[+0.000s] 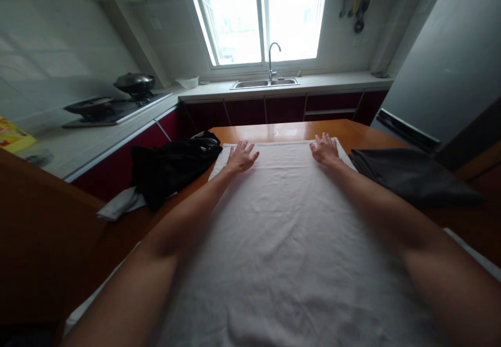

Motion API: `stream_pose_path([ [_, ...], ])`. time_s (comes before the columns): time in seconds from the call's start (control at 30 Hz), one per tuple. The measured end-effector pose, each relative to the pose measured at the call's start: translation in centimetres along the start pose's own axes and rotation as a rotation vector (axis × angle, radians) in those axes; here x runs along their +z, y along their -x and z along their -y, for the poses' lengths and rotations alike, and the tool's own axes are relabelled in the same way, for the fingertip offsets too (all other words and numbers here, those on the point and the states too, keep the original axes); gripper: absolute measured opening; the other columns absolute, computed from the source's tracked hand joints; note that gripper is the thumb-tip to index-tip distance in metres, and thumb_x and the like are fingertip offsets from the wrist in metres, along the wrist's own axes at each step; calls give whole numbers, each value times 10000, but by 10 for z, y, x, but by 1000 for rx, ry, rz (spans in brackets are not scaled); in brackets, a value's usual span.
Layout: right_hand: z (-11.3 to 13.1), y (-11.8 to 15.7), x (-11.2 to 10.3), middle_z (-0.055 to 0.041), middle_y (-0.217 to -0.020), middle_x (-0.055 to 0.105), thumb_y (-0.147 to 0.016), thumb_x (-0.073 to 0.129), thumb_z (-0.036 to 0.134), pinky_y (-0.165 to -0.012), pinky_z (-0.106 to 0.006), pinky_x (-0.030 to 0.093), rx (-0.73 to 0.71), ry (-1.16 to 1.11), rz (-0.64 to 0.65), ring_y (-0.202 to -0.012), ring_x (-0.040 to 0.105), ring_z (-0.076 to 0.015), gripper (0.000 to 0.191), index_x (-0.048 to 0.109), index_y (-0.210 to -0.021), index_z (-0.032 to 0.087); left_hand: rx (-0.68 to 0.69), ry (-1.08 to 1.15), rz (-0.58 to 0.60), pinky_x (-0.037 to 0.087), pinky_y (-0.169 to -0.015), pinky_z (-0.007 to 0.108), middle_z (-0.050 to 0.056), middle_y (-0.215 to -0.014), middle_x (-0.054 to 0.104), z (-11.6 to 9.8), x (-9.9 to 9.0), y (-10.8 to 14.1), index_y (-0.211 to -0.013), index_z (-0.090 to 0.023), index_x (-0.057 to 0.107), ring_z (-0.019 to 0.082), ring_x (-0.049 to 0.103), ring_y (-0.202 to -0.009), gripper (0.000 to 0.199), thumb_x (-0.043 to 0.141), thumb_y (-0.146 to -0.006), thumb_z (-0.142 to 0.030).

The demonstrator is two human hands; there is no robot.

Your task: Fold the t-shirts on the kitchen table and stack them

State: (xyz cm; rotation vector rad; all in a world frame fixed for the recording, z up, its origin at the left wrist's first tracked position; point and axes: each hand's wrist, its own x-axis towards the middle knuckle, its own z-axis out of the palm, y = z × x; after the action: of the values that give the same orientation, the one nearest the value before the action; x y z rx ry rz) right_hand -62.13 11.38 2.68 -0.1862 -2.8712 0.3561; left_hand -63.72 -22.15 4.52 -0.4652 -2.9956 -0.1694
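Observation:
A large white cloth [282, 206] lies spread over the wooden table [274, 130], with soft wrinkles in its nearer part. My left hand [241, 157] rests flat near the cloth's far left corner, fingers spread. At the far right corner, my right hand [324, 150] also lies on the fabric with its fingers apart. Neither hand grips anything. Both arms reach forward across the cloth and cover parts of its side edges. The near end of the cloth runs out of view at the bottom.
Dark clothing [172, 164] is heaped at the table's left, with a pale cloth [121, 203] below it. A folded dark grey cloth [407, 172] lies on the right. Beyond are a sink [252, 84], a stove [117, 115] with pans, and a fridge [450, 60].

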Motion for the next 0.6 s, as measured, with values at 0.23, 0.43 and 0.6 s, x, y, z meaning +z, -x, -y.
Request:
stream_pose_path([
  [0.23, 59, 66, 2, -175, -1646, 254, -1016, 353, 467, -1187, -593, 187, -280, -87, 158, -1515, 214, -319, 602, 379, -1535, 164, 269, 34, 176, 123, -1198, 605, 89, -1678, 182, -60, 10, 48, -1589, -290, 282, 340, 137, -1538, 676, 247, -1012, -641],
  [0.43, 66, 123, -36, -185, -1637, 271, -1030, 345, 411, -1184, -579, 216, -331, -134, -4, -1519, 215, -319, 566, 404, -1520, 134, 397, 99, 62, 137, -1218, 548, 77, -1676, 195, -83, -33, 99, -1600, -274, 250, 304, 138, -1543, 684, 233, -1023, -640],
  [0.6, 54, 206, -44, -147, -1623, 326, -1020, 364, 322, -1194, -515, 238, -455, -100, 122, -1510, 254, -283, 519, 428, -1508, 157, 618, 134, 143, 120, -1235, 513, 74, -1675, 189, -116, -29, 194, -1617, -295, 170, 293, 130, -1546, 754, 323, -989, -685],
])
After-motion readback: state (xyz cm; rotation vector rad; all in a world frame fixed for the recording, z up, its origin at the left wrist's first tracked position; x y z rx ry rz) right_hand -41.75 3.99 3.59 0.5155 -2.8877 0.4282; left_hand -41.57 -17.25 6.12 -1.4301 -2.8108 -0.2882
